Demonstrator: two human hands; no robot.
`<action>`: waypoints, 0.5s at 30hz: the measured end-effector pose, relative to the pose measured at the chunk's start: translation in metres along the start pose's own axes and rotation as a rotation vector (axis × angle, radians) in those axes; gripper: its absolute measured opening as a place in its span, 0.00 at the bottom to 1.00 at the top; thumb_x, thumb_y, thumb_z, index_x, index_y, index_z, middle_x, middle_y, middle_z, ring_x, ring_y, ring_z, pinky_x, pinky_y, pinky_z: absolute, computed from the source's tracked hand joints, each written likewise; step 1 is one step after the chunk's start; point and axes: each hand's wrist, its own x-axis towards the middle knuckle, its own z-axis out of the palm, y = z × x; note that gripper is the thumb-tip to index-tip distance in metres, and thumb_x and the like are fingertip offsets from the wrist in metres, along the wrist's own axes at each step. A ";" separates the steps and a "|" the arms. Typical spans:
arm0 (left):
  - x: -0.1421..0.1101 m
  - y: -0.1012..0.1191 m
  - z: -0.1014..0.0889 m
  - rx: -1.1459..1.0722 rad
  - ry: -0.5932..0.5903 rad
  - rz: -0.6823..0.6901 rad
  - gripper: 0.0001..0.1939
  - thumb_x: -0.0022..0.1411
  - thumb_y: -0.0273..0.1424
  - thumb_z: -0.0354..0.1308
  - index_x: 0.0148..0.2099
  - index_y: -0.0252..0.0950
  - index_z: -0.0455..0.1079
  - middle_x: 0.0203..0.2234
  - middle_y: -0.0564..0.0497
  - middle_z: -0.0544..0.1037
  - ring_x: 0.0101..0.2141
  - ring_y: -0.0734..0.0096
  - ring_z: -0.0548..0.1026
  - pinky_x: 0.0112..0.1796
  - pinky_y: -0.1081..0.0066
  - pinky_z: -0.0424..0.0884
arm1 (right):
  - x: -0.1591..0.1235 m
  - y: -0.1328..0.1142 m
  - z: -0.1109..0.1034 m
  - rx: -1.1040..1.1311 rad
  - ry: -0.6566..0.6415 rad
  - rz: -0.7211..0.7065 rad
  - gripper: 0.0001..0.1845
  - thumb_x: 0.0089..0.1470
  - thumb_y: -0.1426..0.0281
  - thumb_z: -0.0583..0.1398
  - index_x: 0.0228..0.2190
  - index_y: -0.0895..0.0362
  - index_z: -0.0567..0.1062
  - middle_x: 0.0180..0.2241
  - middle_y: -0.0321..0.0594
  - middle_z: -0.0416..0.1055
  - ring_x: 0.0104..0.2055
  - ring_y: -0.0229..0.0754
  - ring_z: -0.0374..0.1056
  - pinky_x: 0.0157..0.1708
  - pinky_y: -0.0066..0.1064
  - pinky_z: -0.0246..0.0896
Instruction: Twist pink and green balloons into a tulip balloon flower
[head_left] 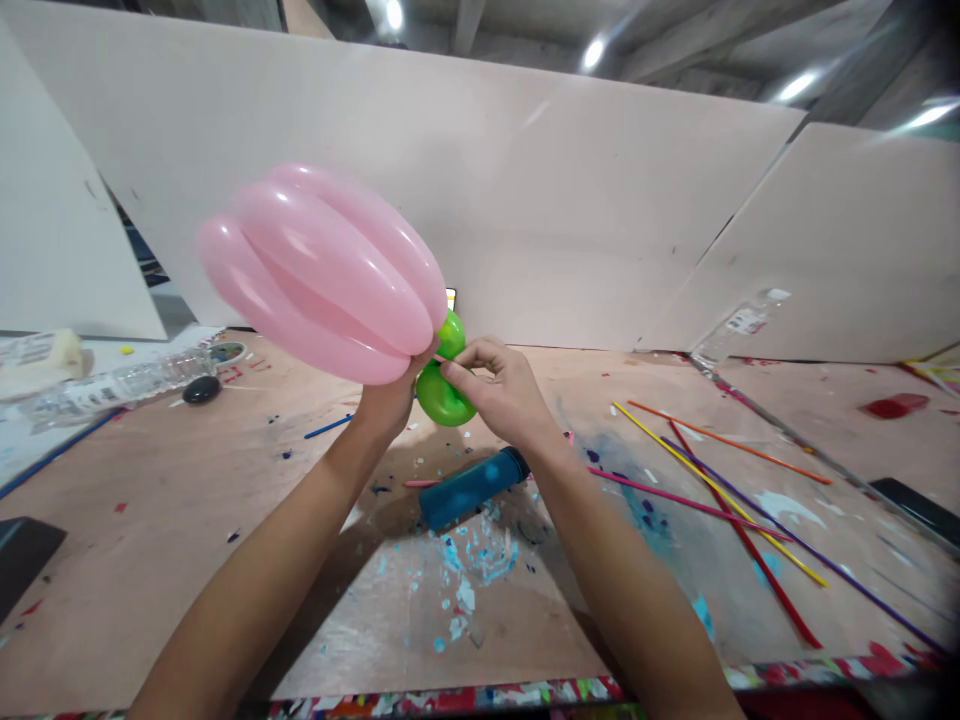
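Observation:
A large bundle of inflated pink balloon lobes (330,270) hangs to the left of my hands above the table. At its right end sit round green balloon bubbles (446,398), one above and one below my fingers. My left hand (401,388) is closed around the narrow joint where pink meets green; its fingers are mostly hidden behind the balloons. With thumb and forefinger, my right hand (501,385) pinches a thin pink balloon end against the green bubbles. A blue cylindrical balloon pump (472,490) lies on the table beneath my hands.
Long uninflated balloons, including a yellow one (720,490) and a purple one (810,550), lie crossed at right. A plastic bottle (742,325) leans by the white partition (600,220). More clear plastic bottles (127,388) and a black oval object (202,390) are at left.

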 end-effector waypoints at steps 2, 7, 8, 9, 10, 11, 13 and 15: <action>0.000 0.000 -0.001 -0.009 -0.001 -0.011 0.25 0.40 0.41 0.73 0.40 0.39 0.73 0.39 0.49 0.76 0.48 0.57 0.71 0.49 0.59 0.67 | 0.003 0.005 -0.003 0.192 -0.108 0.097 0.10 0.48 0.64 0.64 0.23 0.57 0.71 0.26 0.35 0.68 0.31 0.37 0.64 0.32 0.31 0.60; -0.003 0.004 -0.005 0.035 -0.076 -0.098 0.24 0.42 0.40 0.72 0.42 0.38 0.73 0.39 0.49 0.77 0.45 0.59 0.73 0.46 0.61 0.70 | 0.007 0.015 -0.005 0.479 -0.179 0.250 0.15 0.43 0.63 0.67 0.19 0.58 0.69 0.22 0.31 0.64 0.26 0.33 0.61 0.28 0.28 0.57; -0.003 0.005 -0.006 0.044 -0.086 -0.107 0.24 0.43 0.40 0.72 0.42 0.38 0.73 0.40 0.48 0.77 0.45 0.58 0.74 0.45 0.61 0.70 | 0.008 0.016 -0.005 0.516 -0.186 0.285 0.15 0.42 0.63 0.68 0.19 0.58 0.70 0.21 0.31 0.64 0.25 0.33 0.61 0.27 0.27 0.57; -0.004 0.006 -0.006 0.047 -0.091 -0.113 0.24 0.44 0.41 0.72 0.42 0.38 0.73 0.40 0.48 0.77 0.45 0.58 0.74 0.45 0.61 0.70 | 0.008 0.017 -0.005 0.552 -0.194 0.322 0.15 0.41 0.63 0.69 0.20 0.58 0.70 0.21 0.31 0.65 0.25 0.32 0.61 0.27 0.27 0.58; -0.004 0.006 -0.007 0.043 -0.098 -0.120 0.24 0.44 0.42 0.71 0.42 0.38 0.73 0.40 0.48 0.77 0.45 0.57 0.74 0.44 0.61 0.71 | 0.009 0.017 -0.006 0.584 -0.205 0.353 0.14 0.40 0.64 0.69 0.20 0.58 0.71 0.21 0.31 0.65 0.24 0.32 0.61 0.26 0.27 0.58; -0.004 0.007 -0.008 0.035 -0.113 -0.134 0.24 0.45 0.43 0.70 0.42 0.37 0.72 0.41 0.47 0.77 0.45 0.56 0.74 0.43 0.61 0.71 | 0.009 0.016 -0.007 0.612 -0.218 0.376 0.14 0.39 0.64 0.69 0.20 0.58 0.71 0.21 0.31 0.65 0.24 0.32 0.61 0.26 0.26 0.59; -0.004 0.007 -0.008 0.009 -0.162 -0.178 0.24 0.49 0.46 0.67 0.44 0.37 0.72 0.41 0.45 0.77 0.45 0.55 0.75 0.42 0.60 0.72 | 0.010 0.016 -0.010 0.649 -0.258 0.397 0.14 0.38 0.64 0.70 0.20 0.58 0.71 0.21 0.31 0.65 0.24 0.32 0.62 0.26 0.26 0.60; -0.005 0.007 -0.009 -0.014 -0.219 -0.229 0.25 0.52 0.48 0.64 0.46 0.36 0.71 0.40 0.44 0.78 0.44 0.55 0.75 0.42 0.59 0.72 | 0.010 0.016 -0.014 0.635 -0.295 0.349 0.14 0.40 0.64 0.70 0.21 0.58 0.71 0.22 0.32 0.66 0.25 0.33 0.63 0.27 0.27 0.62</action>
